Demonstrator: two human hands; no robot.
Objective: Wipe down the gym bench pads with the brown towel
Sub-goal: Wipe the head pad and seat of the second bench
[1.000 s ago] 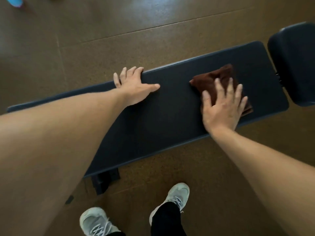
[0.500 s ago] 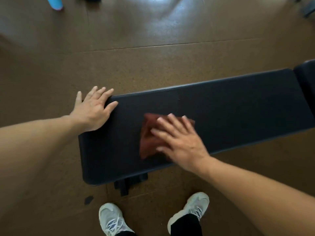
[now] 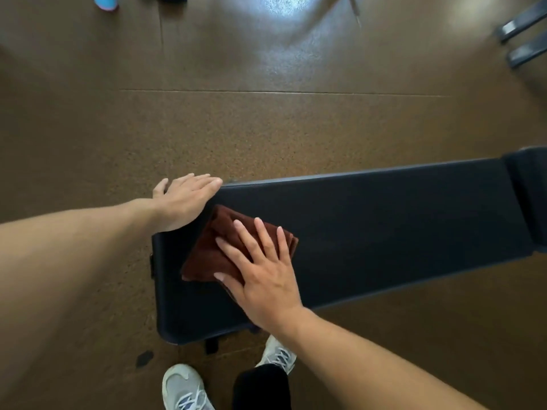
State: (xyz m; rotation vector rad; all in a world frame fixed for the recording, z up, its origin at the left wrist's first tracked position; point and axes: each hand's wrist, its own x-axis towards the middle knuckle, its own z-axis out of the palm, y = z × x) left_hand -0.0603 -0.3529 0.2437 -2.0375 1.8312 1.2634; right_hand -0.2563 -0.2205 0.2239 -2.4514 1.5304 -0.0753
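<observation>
Both hands lie flat: right hand [image 3: 260, 270] with fingers [image 3: 268, 232] spread straight, pressing the folded brown towel [image 3: 207, 250] onto the bench pad surface [image 3: 384, 226]; left hand [image 3: 180, 202] braces the corner beside it. Best keep even palm pressure, overlapping strokes to the end edge.

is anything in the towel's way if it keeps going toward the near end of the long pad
Yes, partly. The left hand rests flat on the far corner of the long pad, right beside the brown towel that the right hand presses flat. The rest of that end looks bare.
</observation>
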